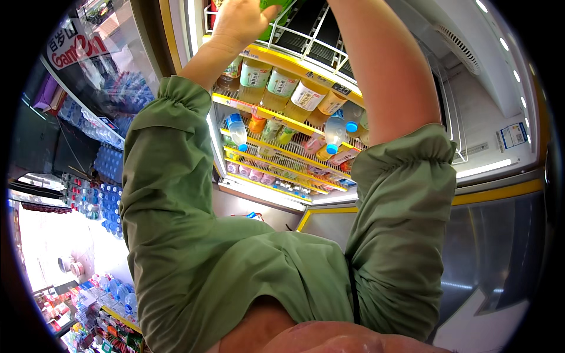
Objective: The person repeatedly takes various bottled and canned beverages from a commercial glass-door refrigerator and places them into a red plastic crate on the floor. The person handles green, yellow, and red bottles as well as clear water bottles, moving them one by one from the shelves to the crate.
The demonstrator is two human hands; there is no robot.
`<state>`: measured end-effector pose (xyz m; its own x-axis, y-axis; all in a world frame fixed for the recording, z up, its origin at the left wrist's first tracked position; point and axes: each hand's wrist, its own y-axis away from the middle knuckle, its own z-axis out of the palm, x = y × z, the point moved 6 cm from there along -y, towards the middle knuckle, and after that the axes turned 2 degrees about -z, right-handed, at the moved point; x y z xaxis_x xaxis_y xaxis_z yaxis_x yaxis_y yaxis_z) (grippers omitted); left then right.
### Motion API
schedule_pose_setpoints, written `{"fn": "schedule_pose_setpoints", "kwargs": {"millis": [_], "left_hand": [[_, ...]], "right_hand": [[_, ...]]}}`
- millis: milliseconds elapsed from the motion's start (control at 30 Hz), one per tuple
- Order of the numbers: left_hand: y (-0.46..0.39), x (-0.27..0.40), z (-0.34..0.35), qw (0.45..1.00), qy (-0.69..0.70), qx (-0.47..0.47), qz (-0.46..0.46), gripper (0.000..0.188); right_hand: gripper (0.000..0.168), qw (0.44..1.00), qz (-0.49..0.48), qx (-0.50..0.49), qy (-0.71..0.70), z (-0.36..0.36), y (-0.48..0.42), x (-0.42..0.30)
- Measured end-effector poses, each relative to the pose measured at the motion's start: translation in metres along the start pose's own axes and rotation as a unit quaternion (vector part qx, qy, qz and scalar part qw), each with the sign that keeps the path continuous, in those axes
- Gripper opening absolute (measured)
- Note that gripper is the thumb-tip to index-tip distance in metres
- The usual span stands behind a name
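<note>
My left hand reaches up to the top wire-fronted shelf of a lit drinks fridge. Its thumb lies beside a bright green container, while the fingertips are cut off by the picture's top edge. Whether it grips anything is hidden. My right hand is out of view above the picture; only the bare forearm shows, raised toward the same shelf. A white wire guard runs along that shelf's front. Between the arms, the black shelf floor with its dividers is visible. Below stand bottles of pale yellow drink.
Lower yellow-edged shelves hold several bottles; two with blue caps tilt outward at the front. The fridge's glass door stands at the left. An inner door panel with white wire racks is at the right. Packs of bottled water are stacked far left.
</note>
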<state>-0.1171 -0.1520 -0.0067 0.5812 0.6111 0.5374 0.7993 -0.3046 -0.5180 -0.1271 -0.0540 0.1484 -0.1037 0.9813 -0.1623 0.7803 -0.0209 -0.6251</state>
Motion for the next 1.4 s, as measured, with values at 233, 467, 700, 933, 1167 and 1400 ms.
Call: {"fn": "schedule_pose_setpoints", "kwargs": {"millis": [233,467,700,933,1167,1400], "left_hand": [[0.026,0.046,-0.023,0.924,0.14,0.276,0.225,0.06],[0.024,0.047,-0.026,0.93,0.177,0.216,0.24,0.055],[0.027,0.05,-0.013,0.908,0.122,0.32,0.242,0.081],[0.051,0.08,-0.029,0.869,0.152,0.305,0.359,0.067],[0.019,0.065,-0.029,0.884,0.329,0.211,0.254,0.05],[-0.097,0.049,-0.004,0.934,-0.016,0.326,0.143,0.079]], "right_hand": [[0.027,0.968,-0.067,-0.137,0.197,0.001,-0.008,-0.015],[0.027,0.966,-0.079,-0.139,0.204,0.0,-0.006,-0.029],[0.023,0.983,-0.105,0.095,0.113,-0.041,0.022,-0.023],[0.029,0.937,-0.226,0.255,0.073,-0.119,0.136,-0.007],[0.032,0.955,-0.24,0.173,0.031,-0.184,0.229,0.042],[0.037,0.993,-0.116,-0.012,-0.014,-0.187,0.304,0.071]]}}
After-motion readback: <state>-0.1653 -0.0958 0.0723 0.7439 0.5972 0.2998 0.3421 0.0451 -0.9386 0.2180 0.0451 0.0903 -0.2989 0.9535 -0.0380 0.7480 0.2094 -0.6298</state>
